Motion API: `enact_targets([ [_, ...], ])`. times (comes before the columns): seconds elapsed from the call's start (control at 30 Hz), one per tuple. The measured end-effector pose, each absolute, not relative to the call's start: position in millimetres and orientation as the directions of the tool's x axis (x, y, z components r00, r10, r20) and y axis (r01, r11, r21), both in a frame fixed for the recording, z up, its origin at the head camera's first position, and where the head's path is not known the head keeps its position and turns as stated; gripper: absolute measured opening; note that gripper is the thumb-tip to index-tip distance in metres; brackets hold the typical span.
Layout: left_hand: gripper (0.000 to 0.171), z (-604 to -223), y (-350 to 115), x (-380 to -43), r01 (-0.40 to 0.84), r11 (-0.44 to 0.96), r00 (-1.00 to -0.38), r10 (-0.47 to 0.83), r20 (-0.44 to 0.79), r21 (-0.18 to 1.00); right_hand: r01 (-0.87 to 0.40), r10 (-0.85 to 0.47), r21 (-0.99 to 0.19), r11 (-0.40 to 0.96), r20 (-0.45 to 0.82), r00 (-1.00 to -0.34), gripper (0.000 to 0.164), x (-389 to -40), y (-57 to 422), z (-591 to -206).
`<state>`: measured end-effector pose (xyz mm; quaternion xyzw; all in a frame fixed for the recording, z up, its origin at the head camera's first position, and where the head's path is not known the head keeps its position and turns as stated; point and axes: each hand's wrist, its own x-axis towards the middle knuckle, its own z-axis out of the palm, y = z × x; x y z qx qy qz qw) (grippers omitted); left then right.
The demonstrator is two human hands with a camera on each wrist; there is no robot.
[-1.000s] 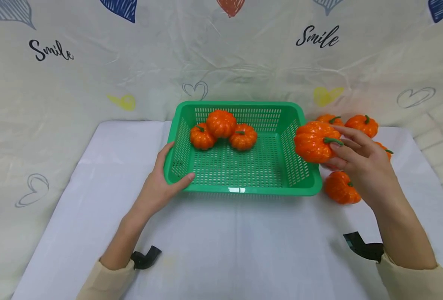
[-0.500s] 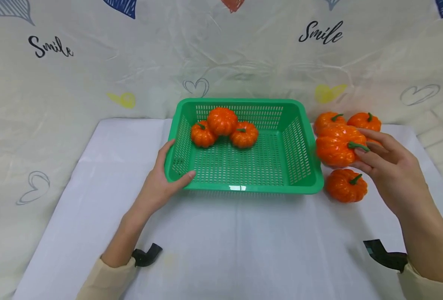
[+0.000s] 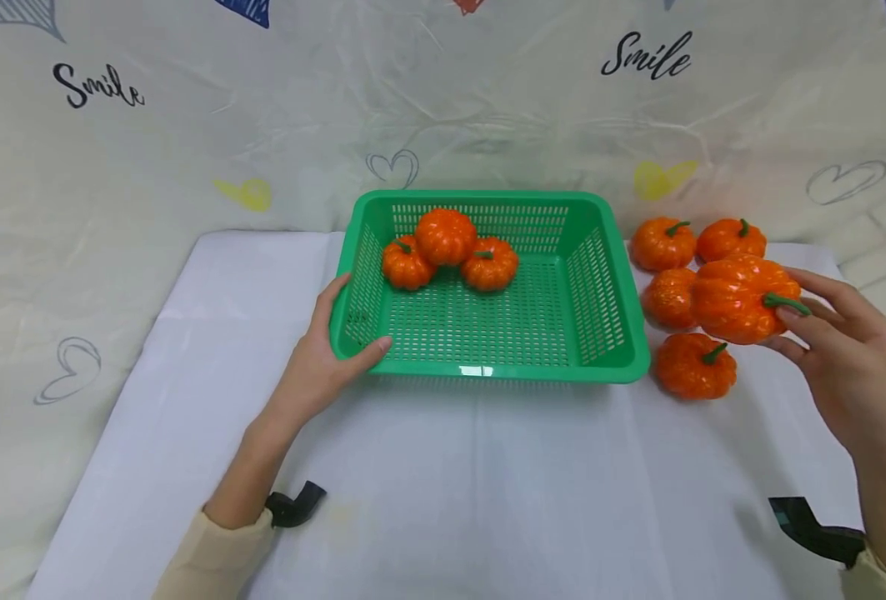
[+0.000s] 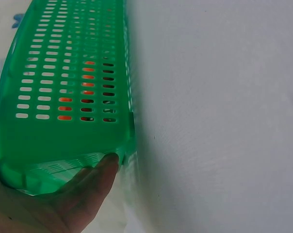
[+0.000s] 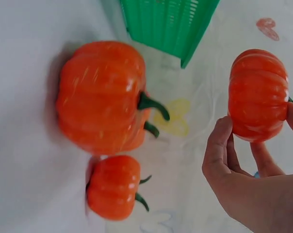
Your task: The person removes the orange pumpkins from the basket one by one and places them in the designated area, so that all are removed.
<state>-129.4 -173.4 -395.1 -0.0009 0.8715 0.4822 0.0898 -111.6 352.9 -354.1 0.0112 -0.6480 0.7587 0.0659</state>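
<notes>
A green plastic basket (image 3: 480,372) stands on the white-covered table with three small orange pumpkins (image 3: 446,237) grouped in its back left part. My left hand (image 3: 322,354) grips the basket's left end, thumb over the front rim; the left wrist view shows its fingers (image 4: 100,182) against the slotted wall. Off the basket's right side, my right hand (image 3: 855,358) pinches an orange pumpkin (image 3: 743,298) with a green stem, raised above the table. In the right wrist view that held pumpkin (image 5: 258,94) sits between thumb and fingertips.
Several more pumpkins lie along the basket's right side: a front one (image 3: 693,367), one behind it (image 3: 669,298), and two at the back, the left (image 3: 663,244) and the right (image 3: 731,239). A printed sheet (image 3: 488,100) hangs behind the table.
My right hand has moved right with the pumpkin, from over the basket's right rim to past the loose pumpkins, uncovering them. The left hand keeps its grip on the basket.
</notes>
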Motion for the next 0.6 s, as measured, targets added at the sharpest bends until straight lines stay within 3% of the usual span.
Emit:
enact_targets([
  [0.23, 0.094, -396.2, -173.3, -129.5, -0.089, 0.533, -0.983, 0.089, -0.160, 0.841, -0.120, 0.118, -0.981, -0.153, 0.103, -0.988, 0.044, -102.5, 379.7, -366.2],
  [0.6, 0.095, -396.1, -174.2, -129.9, -0.081, 0.545, -0.985, 0.084, -0.151, 0.834, -0.014, 0.152, -0.988, -0.153, -0.010, -0.988, 0.047, -94.3, 419.8, -388.1],
])
